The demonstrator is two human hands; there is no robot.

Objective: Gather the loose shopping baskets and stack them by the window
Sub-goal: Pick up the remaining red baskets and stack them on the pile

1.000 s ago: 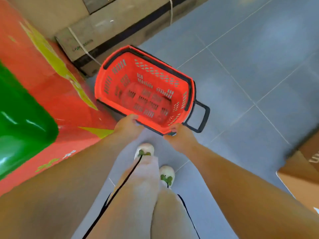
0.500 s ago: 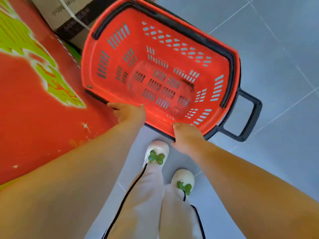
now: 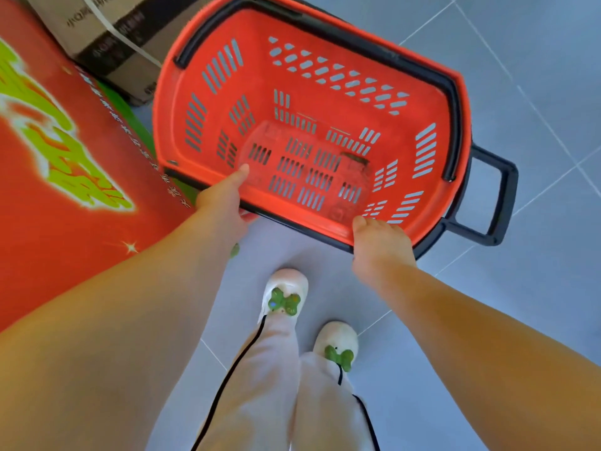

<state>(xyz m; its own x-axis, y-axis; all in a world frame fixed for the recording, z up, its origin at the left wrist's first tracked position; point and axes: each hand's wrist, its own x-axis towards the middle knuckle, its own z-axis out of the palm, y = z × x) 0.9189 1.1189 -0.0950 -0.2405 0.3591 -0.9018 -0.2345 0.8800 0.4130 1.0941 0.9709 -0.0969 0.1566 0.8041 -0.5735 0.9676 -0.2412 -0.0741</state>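
Observation:
A red plastic shopping basket [image 3: 325,102] with slotted walls, black folded handles and a black pull handle [image 3: 494,203] on its right end fills the upper middle of the head view, held above the grey floor. My left hand [image 3: 224,203] grips its near rim at the left, thumb inside the basket. At the right of that same rim my right hand [image 3: 380,242] grips too, fingers wrapped under the edge. The basket is empty.
A big red display box with green print [image 3: 65,177] stands close on the left. Behind it lies a strapped cardboard carton [image 3: 107,40]. Grey tiled floor [image 3: 536,92] stretches to the right. My legs and white shoes [image 3: 286,294] are below the basket.
The basket has come up and closer to the camera, now filling more of the view. Both hands stay on its near rim; my left thumb has moved inside the basket.

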